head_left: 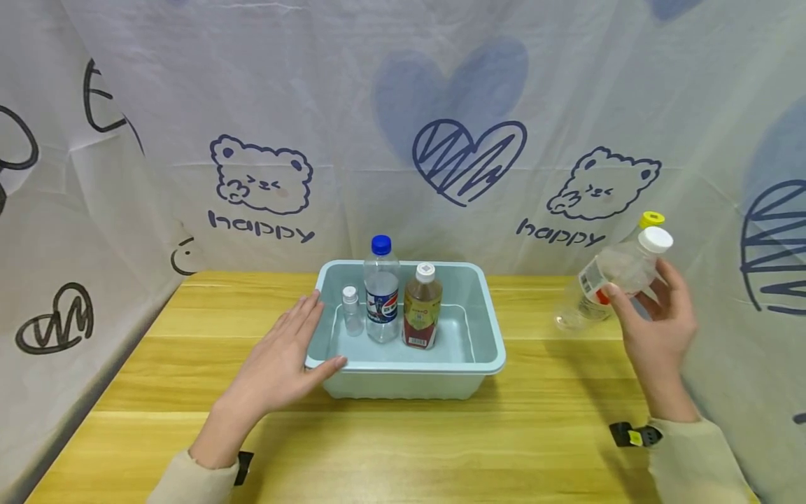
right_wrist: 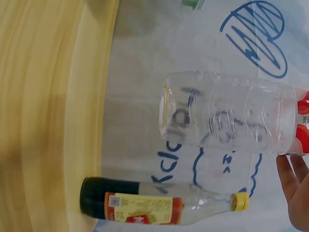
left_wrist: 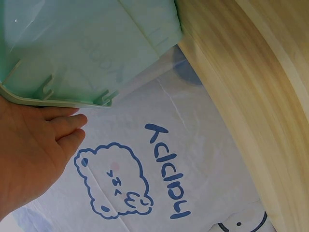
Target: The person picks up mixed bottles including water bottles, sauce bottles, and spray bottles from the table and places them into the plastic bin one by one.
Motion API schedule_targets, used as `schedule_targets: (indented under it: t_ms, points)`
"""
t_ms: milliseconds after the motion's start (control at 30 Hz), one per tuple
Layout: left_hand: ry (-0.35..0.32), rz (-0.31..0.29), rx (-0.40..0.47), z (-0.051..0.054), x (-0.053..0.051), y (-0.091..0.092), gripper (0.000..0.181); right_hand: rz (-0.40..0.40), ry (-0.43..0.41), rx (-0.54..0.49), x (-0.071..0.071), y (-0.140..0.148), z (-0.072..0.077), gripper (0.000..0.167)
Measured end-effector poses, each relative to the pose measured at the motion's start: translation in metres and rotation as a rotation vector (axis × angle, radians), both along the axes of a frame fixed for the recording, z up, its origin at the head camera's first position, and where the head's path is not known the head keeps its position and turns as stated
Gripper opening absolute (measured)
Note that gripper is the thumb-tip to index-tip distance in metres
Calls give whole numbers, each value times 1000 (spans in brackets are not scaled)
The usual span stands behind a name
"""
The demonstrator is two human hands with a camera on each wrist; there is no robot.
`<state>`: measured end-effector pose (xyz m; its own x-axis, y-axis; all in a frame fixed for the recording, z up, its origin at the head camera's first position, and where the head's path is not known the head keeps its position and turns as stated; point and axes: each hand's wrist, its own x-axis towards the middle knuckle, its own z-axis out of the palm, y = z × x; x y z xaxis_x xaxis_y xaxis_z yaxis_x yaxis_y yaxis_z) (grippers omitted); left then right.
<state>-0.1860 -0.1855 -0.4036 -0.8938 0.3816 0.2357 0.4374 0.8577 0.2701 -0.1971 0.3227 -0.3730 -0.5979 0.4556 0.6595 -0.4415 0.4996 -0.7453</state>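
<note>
A light blue-green plastic basin [head_left: 403,383] stands on the table. Along its left rim lies my left hand [head_left: 277,360], fingers straight and thumb on the front left corner; the left wrist view shows these fingers [left_wrist: 67,126] against the basin's outer side. Off to the right, my right hand [head_left: 664,325] grips a clear plastic bottle [head_left: 623,266] with a white cap. The bottle is tilted and raised over the table, and its red and white label [right_wrist: 302,121] shows near the fingers. Inside the basin are a small clear bottle [head_left: 352,318], a blue-capped Pepsi bottle [head_left: 382,301] and a white-capped brown drink bottle [head_left: 422,311].
Behind the raised bottle stands a yellow-capped bottle [right_wrist: 149,209] with dark liquid and a yellow label. The table [head_left: 403,448] has a wood-grain top. A white cloth [head_left: 359,91] printed with bears and hearts hangs behind and at both sides.
</note>
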Motion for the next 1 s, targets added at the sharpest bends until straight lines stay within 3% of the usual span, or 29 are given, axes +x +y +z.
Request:
schedule_targets:
  t_ms: [433,1000]
  points:
    - [3,-1,-2,0,-1,0,105,112,138,-8,-9,-21,15,68]
    - [8,-4,-1,-1,-1,0,105,232,223,68,-16,-51,38,68]
